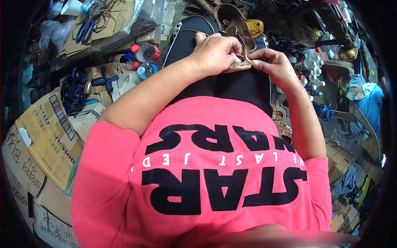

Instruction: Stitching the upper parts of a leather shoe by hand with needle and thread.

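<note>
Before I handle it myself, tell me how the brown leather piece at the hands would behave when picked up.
The brown leather piece would probably flex yet partly keep its shape, since its sides curve up around a hollow. It is likely light for its size, as its edges look thin. It seems unlikely to roll, given its long, uneven outline.

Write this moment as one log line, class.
left hand: at brown leather piece | right hand: fingertips at its edge | place: above black trousers

Left hand [217, 53] and right hand [271, 62] hold a brown shoe [247, 40] (above dark trousers [223, 87]).
</note>
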Demonstrator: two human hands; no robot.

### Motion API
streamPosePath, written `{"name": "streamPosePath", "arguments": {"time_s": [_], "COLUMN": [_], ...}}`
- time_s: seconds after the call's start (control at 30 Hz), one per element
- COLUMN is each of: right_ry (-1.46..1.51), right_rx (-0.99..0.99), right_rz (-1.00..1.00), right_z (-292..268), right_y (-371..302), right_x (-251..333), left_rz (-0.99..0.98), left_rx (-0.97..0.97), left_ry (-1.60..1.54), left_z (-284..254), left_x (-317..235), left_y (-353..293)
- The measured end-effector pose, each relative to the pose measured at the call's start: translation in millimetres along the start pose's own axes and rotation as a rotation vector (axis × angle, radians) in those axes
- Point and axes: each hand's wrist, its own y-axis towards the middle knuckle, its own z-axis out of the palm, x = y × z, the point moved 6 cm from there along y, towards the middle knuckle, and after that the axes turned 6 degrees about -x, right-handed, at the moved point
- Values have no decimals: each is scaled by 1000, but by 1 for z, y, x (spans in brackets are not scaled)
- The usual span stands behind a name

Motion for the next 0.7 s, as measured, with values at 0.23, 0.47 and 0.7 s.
{"name": "streamPosePath", "arguments": {"time_s": [0.23,0.47,0.7], "right_ry": [-360,-41,-283], "right_rx": [62,-28,-61], "right_rz": [-77,46,-204], "right_z": [2,-22,-37], "right_y": [4,-8,-36], "right_x": [6,-11,-9], "left_rz": [214,273,171], "left_rx": [54,36,154], "left_ry": [245,240,123], "left_z": [-6,-22,-5], "left_x": [-29,-15,-20], "left_y": [4,-12,-4]}}
